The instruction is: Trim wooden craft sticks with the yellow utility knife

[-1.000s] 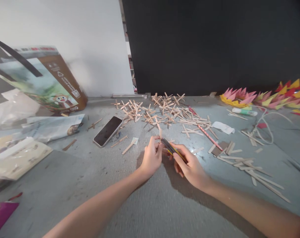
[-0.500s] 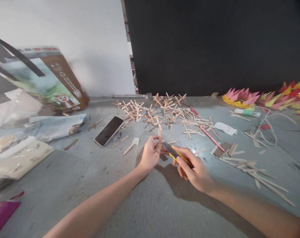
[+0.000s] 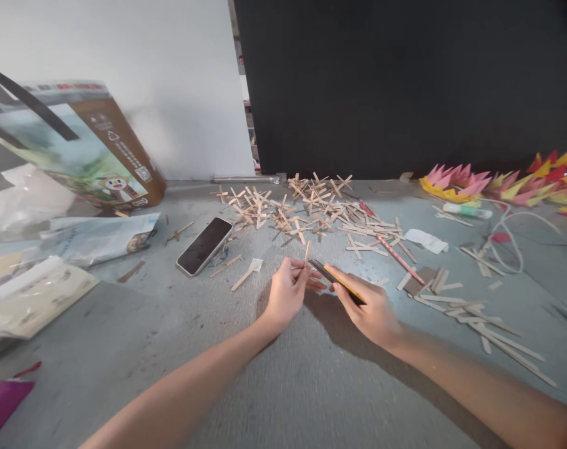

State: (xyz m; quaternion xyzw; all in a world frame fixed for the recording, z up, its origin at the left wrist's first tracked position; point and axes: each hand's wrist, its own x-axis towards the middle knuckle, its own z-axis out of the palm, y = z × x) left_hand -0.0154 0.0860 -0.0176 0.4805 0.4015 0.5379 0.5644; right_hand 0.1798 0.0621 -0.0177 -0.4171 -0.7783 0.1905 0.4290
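Observation:
Between the fingertips of my left hand (image 3: 285, 290) a thin wooden stick (image 3: 307, 250) is pinched, its upper end pointing away from me. My right hand (image 3: 370, 308) is wrapped round a yellow and black utility knife (image 3: 342, 282). The knife's tip meets the stick close to my left fingertips; whether the blade touches the wood is too small to tell. Just beyond my hands lies a pile of wooden sticks (image 3: 306, 209), many joined into crosses.
A phone (image 3: 205, 246) lies left of my hands. Further left stand a printed bag (image 3: 96, 149) and plastic packages (image 3: 35, 299). On the right are a striped pencil (image 3: 400, 259), loose sticks (image 3: 479, 324), a glue stick (image 3: 468, 211), a white cable (image 3: 493, 249) and folded paper crowns (image 3: 456, 184).
My right hand has turned the knife flatter and shifted it slightly up and right. The stick in my left hand has tilted a little to the right.

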